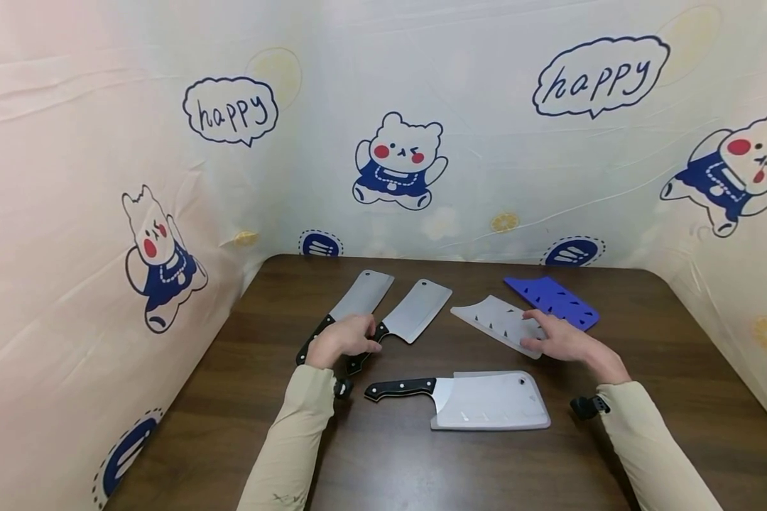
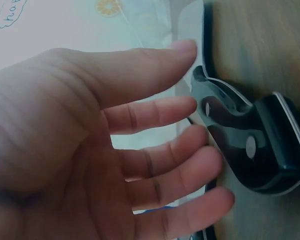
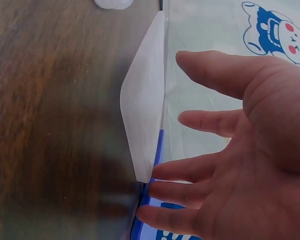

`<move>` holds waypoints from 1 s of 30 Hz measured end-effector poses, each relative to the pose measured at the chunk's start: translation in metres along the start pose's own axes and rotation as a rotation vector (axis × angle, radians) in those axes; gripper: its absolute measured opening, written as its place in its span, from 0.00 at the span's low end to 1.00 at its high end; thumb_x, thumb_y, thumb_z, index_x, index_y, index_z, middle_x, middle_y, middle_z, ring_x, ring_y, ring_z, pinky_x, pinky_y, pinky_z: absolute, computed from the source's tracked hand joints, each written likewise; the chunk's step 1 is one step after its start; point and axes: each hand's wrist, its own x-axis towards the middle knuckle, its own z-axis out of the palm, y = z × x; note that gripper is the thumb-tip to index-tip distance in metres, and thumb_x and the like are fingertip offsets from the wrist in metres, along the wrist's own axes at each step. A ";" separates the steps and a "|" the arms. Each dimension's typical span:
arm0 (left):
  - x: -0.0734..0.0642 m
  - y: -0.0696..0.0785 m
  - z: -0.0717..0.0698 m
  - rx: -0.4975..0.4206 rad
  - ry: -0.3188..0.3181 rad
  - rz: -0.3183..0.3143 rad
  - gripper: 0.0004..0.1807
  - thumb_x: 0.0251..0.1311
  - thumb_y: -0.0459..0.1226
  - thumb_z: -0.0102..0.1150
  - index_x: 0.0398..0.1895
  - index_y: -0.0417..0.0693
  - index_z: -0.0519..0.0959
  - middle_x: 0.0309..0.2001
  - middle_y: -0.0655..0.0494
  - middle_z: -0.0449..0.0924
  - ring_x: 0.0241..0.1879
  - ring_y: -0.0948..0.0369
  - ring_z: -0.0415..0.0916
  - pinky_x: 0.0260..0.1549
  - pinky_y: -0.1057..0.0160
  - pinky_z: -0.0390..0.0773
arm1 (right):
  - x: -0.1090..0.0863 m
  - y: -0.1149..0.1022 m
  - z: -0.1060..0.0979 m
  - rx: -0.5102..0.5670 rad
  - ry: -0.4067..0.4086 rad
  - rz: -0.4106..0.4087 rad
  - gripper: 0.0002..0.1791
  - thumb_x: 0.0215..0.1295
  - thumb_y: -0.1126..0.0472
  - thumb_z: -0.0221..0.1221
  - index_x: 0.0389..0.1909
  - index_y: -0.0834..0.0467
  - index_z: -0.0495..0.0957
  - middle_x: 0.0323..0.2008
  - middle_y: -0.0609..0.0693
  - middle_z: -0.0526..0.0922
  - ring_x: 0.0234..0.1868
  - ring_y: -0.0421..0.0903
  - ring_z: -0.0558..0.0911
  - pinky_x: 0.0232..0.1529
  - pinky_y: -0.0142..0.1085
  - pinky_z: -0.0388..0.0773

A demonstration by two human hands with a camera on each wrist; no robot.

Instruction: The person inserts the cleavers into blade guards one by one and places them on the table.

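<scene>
My left hand (image 1: 344,341) hovers at the black handle of the middle cleaver (image 1: 417,311), fingers spread and loosely bent. In the left wrist view that black riveted handle (image 2: 240,140) lies just beyond the fingertips, and nothing is gripped. Another cleaver (image 1: 363,294) lies to its left, its handle partly behind the hand. Over the near right end of a white perforated blade cover (image 1: 495,321) is my right hand (image 1: 565,341), its fingers apart. The right wrist view shows the white cover (image 3: 142,95) close to these fingers; whether they touch it I cannot tell.
A blue perforated blade cover (image 1: 556,301) lies behind the white one. Nearer the front, a third cleaver (image 1: 409,387) lies sideways with its blade in a whitish cover (image 1: 495,408). Patterned cloth (image 1: 473,177) stands around the brown table (image 1: 390,468).
</scene>
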 end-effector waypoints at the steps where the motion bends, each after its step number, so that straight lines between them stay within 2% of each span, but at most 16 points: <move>1: 0.000 0.000 0.000 0.005 -0.005 -0.008 0.15 0.59 0.46 0.67 0.40 0.49 0.75 0.35 0.55 0.76 0.35 0.57 0.72 0.34 0.59 0.72 | 0.001 0.000 0.000 0.000 -0.001 0.002 0.35 0.67 0.47 0.59 0.68 0.61 0.61 0.65 0.71 0.66 0.64 0.70 0.67 0.59 0.65 0.67; 5: -0.001 0.000 0.001 0.019 -0.020 -0.031 0.20 0.57 0.46 0.69 0.46 0.48 0.73 0.38 0.55 0.77 0.37 0.57 0.72 0.37 0.57 0.73 | 0.002 0.000 0.001 -0.018 0.003 0.002 0.36 0.66 0.48 0.60 0.68 0.62 0.61 0.65 0.71 0.66 0.64 0.70 0.66 0.59 0.66 0.66; 12: -0.004 0.003 0.002 0.006 -0.024 -0.075 0.23 0.55 0.43 0.71 0.49 0.44 0.73 0.40 0.52 0.79 0.39 0.56 0.74 0.42 0.54 0.76 | 0.004 0.001 0.005 -0.078 0.005 0.047 0.40 0.62 0.46 0.64 0.70 0.59 0.61 0.66 0.72 0.65 0.63 0.74 0.62 0.56 0.69 0.65; 16: -0.005 0.006 0.003 0.031 -0.033 -0.089 0.24 0.56 0.42 0.70 0.50 0.43 0.73 0.40 0.51 0.79 0.39 0.56 0.74 0.40 0.54 0.77 | 0.004 -0.001 0.007 -0.079 0.014 0.074 0.43 0.60 0.45 0.66 0.71 0.58 0.60 0.66 0.72 0.64 0.63 0.73 0.61 0.56 0.70 0.64; 25: -0.007 0.008 0.004 0.074 -0.078 -0.072 0.11 0.58 0.41 0.66 0.36 0.47 0.74 0.30 0.53 0.77 0.30 0.57 0.73 0.29 0.60 0.72 | 0.002 -0.008 0.008 -0.086 0.037 0.133 0.54 0.51 0.41 0.71 0.73 0.54 0.53 0.61 0.75 0.61 0.59 0.71 0.60 0.52 0.67 0.66; 30: -0.007 0.006 0.002 0.058 -0.100 -0.060 0.10 0.59 0.39 0.64 0.31 0.46 0.73 0.26 0.54 0.73 0.25 0.58 0.69 0.24 0.61 0.68 | 0.001 -0.008 0.004 -0.082 0.057 0.129 0.57 0.50 0.41 0.72 0.74 0.58 0.51 0.60 0.75 0.61 0.59 0.71 0.62 0.53 0.66 0.67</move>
